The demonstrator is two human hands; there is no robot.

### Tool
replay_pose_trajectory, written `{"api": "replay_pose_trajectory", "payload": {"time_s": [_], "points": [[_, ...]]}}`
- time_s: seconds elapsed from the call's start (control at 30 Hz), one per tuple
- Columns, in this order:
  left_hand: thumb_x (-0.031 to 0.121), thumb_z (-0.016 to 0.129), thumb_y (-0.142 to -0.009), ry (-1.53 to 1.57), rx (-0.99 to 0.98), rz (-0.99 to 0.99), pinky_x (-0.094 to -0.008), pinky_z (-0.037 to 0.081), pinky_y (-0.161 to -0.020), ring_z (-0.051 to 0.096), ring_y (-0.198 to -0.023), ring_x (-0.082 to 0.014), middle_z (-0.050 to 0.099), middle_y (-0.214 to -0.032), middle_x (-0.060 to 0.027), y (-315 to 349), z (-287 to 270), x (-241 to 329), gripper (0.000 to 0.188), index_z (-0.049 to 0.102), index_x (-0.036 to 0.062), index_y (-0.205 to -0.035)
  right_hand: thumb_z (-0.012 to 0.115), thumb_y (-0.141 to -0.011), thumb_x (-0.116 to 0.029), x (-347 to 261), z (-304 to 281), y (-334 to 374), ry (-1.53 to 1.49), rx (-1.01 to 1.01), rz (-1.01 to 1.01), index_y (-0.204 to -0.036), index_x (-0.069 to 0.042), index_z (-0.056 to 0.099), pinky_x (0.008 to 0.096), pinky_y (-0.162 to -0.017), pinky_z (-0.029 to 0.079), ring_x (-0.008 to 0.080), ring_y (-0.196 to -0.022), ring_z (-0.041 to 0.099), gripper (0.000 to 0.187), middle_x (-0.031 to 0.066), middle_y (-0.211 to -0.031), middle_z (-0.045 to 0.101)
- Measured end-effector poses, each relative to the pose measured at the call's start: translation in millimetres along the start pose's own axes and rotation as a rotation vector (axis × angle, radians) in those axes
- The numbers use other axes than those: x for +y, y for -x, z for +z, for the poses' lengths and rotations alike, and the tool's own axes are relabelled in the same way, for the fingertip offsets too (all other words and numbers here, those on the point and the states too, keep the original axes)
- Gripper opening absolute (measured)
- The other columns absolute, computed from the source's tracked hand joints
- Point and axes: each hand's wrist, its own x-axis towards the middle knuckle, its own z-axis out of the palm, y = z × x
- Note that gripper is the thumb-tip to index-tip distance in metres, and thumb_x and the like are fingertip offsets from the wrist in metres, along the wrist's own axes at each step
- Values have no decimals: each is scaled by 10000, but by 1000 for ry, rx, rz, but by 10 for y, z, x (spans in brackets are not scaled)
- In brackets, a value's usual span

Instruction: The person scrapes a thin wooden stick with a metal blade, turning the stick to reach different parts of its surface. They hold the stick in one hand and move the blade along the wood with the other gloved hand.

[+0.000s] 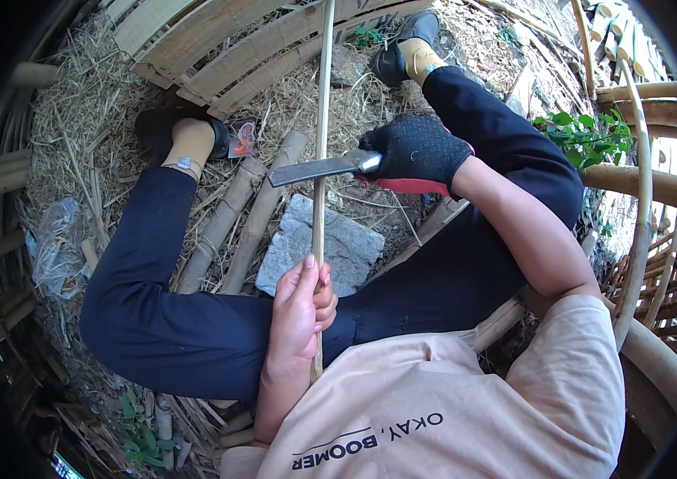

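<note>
A long, thin bamboo strip (323,104) runs upright through the middle of the head view, from the top edge down to my shirt. My bare left hand (300,307) is closed around its lower part, with the thumb pressed along it. My right hand (418,156), in a black glove with red edging, grips a knife whose handle is mostly hidden in the fist. The flat, square-ended knife blade (310,171) points left and lies across the strip, above my left hand. Beneath the strip, a rough grey stone block (346,247) rests on the ground between my legs.
Two bamboo poles (262,211) lie left of the stone. Wooden slats (226,60) stand at the far side, over straw-covered ground. A crumpled plastic bag (60,247) is at the left. Leafy plants (590,137) and bamboo rails (646,182) border the right.
</note>
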Motion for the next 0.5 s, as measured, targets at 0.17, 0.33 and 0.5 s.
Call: {"api": "replay_pose_trajectory", "payload": {"time_s": [0.17,0.33,0.5], "points": [[329,377,-1094,-55,16,24,-200,165,-349,182,-412,-6,242,-563,91,-34,1,-35,322,468,122,-865,643,-772,-283,30,80,-115,35,-17,-25,-885,-113,739,453,-778,548,371,-822,695,226,187,-832,708],[323,379,-1094,-24,10,20,-200,159,-346,183,-408,-4,247,-558,89,-45,-13,-35,320,465,122,-861,647,-757,-278,102,127,-160,70,73,-63,-866,-121,742,457,-755,554,367,-796,699,214,174,-800,707],[315,379,-1095,-7,2,13,-201,153,-343,176,-407,-7,241,-552,89,-4,-27,-9,318,466,120,-859,663,-818,-315,252,129,-257,22,224,66,-859,-103,719,461,-747,544,384,-788,682,223,187,-788,692]]}}
